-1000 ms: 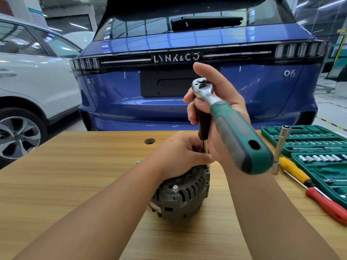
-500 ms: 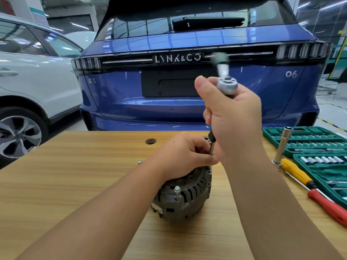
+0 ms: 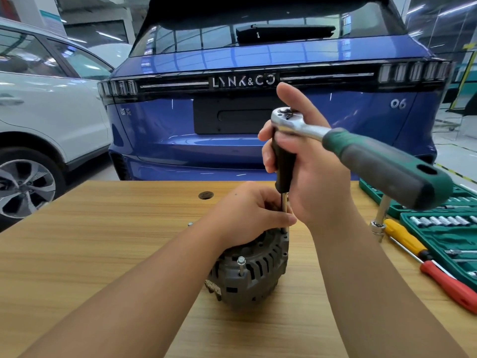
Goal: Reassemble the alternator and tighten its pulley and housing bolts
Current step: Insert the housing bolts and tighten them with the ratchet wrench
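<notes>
**Tightening a housing bolt: slip and clearance findings**

Standing on the wooden table (image 3: 103,254), near its middle, the alternator (image 3: 254,275) is steadied from above by the left hand (image 3: 247,215), whose fingers curl over the housing top and close round the thin steel shaft at its lower end. The right hand (image 3: 307,161) is wrapped round the black extension grip (image 3: 284,161) directly beneath the ratchet (image 3: 361,151) head, thumb raised behind the head; the green ratchet handle juts out toward the camera's right, unheld.

Risks, as judged:
- The socket end is hidden behind the left fingers, so its seating on the bolt cannot be confirmed. A tilted shaft could cam off and round the bolt head.
- Left fingertips sit right at the shaft base; a slip would pinch them.
- A second housing bolt (image 3: 241,262) stands proud on the near side (evidently not run down). Fully tightening one side first could cock the housing halves.
- The alternator rests unclamped; torque could spin it on the smooth top.

Clearance: the handle's swing passes above the green socket case (image 3: 444,233) and the upright chrome socket bar (image 3: 382,215) at right, with the yellow screwdriver (image 3: 405,236) and red screwdriver (image 3: 451,288) lying alongside. Room is open to the left and front; a small loose bolt (image 3: 190,224) lies just beyond the left wrist. The far table edge is well behind the work.
</notes>
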### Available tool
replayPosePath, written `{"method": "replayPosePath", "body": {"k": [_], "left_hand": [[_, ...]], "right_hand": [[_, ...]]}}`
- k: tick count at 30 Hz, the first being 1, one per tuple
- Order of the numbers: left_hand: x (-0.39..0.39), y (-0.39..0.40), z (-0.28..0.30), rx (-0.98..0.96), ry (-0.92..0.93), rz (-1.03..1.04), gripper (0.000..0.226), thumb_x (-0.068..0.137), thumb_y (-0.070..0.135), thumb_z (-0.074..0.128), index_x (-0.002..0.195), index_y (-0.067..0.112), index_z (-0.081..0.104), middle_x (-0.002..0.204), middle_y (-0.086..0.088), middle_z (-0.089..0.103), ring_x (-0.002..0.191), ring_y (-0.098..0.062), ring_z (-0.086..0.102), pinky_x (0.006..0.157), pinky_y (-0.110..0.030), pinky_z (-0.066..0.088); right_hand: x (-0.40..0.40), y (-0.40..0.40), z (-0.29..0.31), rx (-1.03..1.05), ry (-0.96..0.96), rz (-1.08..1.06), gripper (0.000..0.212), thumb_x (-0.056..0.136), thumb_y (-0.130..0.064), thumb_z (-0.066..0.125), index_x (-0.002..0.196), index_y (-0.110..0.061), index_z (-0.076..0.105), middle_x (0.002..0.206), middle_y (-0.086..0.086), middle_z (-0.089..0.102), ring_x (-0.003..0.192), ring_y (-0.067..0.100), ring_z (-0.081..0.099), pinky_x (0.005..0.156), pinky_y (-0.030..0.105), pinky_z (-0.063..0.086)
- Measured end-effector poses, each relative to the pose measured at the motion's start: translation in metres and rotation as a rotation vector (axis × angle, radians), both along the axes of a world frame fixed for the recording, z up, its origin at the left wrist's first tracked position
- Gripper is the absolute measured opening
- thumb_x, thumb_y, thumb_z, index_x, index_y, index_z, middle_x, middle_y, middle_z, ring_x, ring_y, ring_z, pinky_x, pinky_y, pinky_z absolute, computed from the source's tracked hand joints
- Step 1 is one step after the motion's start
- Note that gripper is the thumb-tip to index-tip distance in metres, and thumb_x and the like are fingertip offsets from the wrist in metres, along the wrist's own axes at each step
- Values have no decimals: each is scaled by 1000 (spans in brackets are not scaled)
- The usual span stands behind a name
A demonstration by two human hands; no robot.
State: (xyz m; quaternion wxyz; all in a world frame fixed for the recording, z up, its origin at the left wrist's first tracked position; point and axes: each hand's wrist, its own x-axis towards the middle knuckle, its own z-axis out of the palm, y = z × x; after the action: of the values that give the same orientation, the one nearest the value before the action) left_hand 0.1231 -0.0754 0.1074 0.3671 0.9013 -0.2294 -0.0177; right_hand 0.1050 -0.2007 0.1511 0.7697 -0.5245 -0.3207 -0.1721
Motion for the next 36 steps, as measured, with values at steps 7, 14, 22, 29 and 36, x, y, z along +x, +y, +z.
{"method": "replayPosePath", "body": {"k": [7,14,22,29,36], "left_hand": [[1,0,-2,-31,1,10,7,89,41,76,86,35,74,82,17,73,75,3,65,67,-27,45],[0,-1,-1,-53,-25,-37,3,90,34,77,92,32,77,85,10,74,74,2,66,66,-20,50],[3,0,-1,20,-10,-19,5,91,43,74,90,38,73,86,19,71,79,4,64,67,-23,47],[1,1,-2,-30,-32,-33,5,91,37,75,87,41,75,82,18,73,76,1,66,72,-29,49],[0,0,-2,-22,-53,-16,14,89,41,77,88,53,70,85,22,71,80,4,65,71,-28,54]], "right_hand": [[4,-2,5,30,180,163,44,80,-44,51,114,-17,59,76,5,66,58,23,49,58,35,35],[-2,3,-2,31,100,-123,25,87,-33,71,102,-14,66,69,-4,58,60,14,45,55,23,41],[-1,-7,0,48,209,-96,17,82,-26,76,96,-21,68,67,-7,56,59,11,48,56,22,41],[7,3,-9,-5,-151,-177,37,94,-10,64,119,-36,61,83,1,57,65,13,53,62,25,48],[14,-4,-9,42,-111,49,45,98,7,47,124,-27,62,84,7,60,62,13,54,57,24,48]]}}
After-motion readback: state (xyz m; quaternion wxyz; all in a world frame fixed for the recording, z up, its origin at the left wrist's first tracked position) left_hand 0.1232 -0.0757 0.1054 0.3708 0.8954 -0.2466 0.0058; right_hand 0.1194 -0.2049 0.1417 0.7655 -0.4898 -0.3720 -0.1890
